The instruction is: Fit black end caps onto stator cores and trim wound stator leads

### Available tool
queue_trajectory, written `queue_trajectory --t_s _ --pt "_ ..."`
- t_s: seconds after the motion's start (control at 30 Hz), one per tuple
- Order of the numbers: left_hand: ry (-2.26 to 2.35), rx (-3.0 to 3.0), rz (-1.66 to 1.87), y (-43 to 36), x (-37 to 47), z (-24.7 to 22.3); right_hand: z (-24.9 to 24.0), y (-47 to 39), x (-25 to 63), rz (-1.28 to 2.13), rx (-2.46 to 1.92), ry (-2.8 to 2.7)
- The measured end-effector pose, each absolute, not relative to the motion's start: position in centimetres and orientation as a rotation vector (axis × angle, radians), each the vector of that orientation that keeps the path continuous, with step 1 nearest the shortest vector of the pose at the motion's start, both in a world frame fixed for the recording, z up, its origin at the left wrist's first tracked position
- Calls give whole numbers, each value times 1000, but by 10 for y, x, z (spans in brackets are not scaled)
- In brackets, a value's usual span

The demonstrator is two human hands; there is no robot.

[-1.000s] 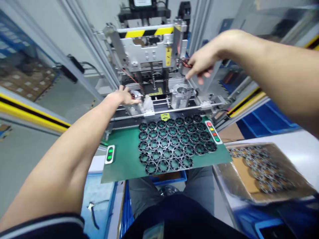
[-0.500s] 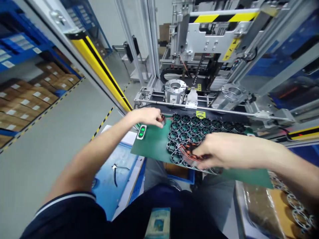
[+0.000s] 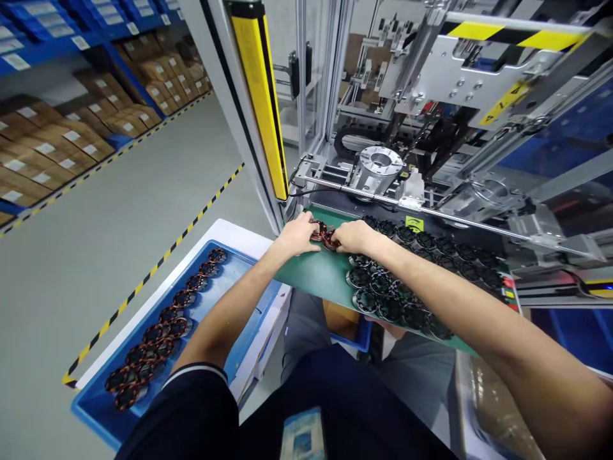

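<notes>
At the left end of the green work surface (image 3: 311, 271), my left hand (image 3: 297, 235) closes its fingers around a copper-wound motor stator (image 3: 317, 231). Right beside it, my right hand (image 3: 354, 236) grips a second wound stator (image 3: 330, 240) from the right. The two stators lie side by side, touching or nearly so; fingers partly cover both. To the right, black-and-silver stator cores (image 3: 366, 299) without visible copper stand in close rows, several of them hidden under my right forearm.
Left of my left arm, a blue tray (image 3: 230, 255) holds several copper-wound stators (image 3: 184, 298). Behind the work surface stands a machine with a round metal fixture (image 3: 380, 161) and a horizontal rod (image 3: 354, 190). A yellow upright bar (image 3: 261, 102) rises at its left.
My right hand has moved left from above the rows of cores, bringing its wound stator beside the one in my left hand. The view has turned left, showing more of the blue tray.
</notes>
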State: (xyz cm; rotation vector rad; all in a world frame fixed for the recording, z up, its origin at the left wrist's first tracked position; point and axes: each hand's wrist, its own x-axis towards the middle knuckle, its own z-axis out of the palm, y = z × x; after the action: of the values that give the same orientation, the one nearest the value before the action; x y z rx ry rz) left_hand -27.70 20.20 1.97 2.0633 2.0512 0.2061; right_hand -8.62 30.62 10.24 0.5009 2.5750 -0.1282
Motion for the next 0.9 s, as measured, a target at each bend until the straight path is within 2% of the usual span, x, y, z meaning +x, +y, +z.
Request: queue_trajectory --t_s 0.23,0.4,0.53,0.7,0.9 --pt "2216 1986 652 179 -252 -8 102 291 -30 -434 731 2773" --pt "2373 1809 1111 113 -222 -21 102 229 99 -855 921 2930" --pt "2378 1690 1359 45 -162 -46 56 154 210 -1007 1236 2969" --pt "2269 1782 1317 6 -85 -66 -8 86 273 -1022 1491 3035" --pt "2196 2027 1128 46 -62 -39 -5 101 255 -820 1699 3169"
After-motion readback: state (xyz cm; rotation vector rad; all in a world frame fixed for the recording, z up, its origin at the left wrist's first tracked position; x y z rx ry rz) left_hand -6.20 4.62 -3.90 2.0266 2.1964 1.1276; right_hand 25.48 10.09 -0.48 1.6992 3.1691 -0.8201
